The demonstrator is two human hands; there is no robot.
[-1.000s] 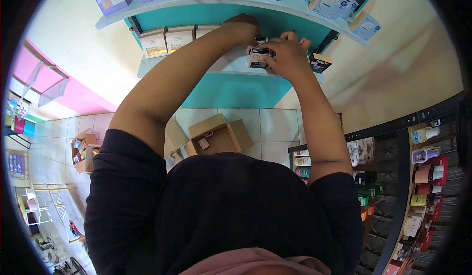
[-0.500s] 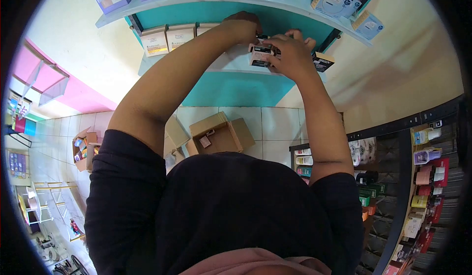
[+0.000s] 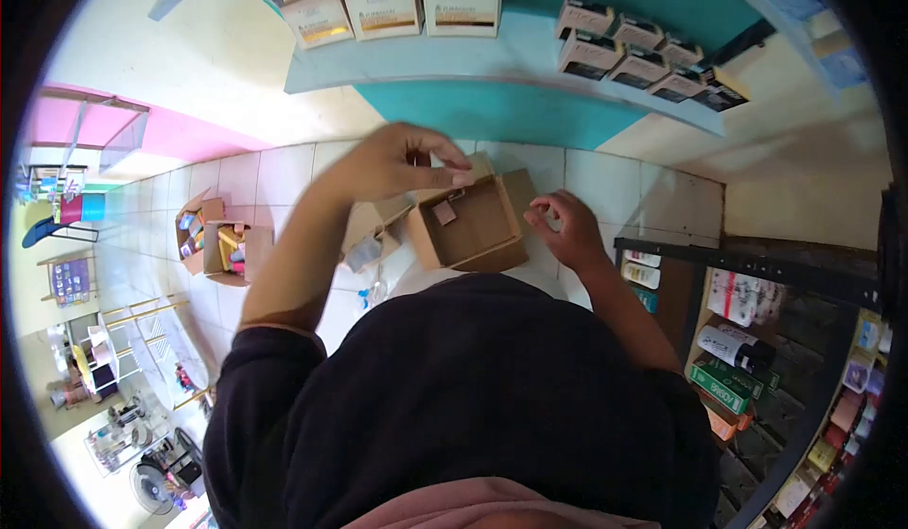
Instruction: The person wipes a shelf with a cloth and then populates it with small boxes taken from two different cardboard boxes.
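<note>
Both hands hang in the air, away from the shelf. My left hand (image 3: 409,162) is over the floor, its fingers curved and apart with nothing between them. To the right of the open cardboard box (image 3: 473,222), my right hand (image 3: 566,229) has loosely bent fingers and holds nothing. Inside that box lies a small pinkish box (image 3: 444,212). On the pale shelf (image 3: 416,61), small pink and black boxes (image 3: 639,68) stand in two rows at the right. Larger cream boxes (image 3: 382,5) stand at its left.
Open cartons of colourful packages (image 3: 227,250) sit on the tiled floor at the left. A dark metal rack (image 3: 794,293) with bottles and boxes stands at the right. Part of an upper shelf (image 3: 832,18) shows at the top right.
Both hands have let go of the small boxes and moved down from the shelf. Those boxes now stand in rows. The view has shifted, showing more of the floor carton.
</note>
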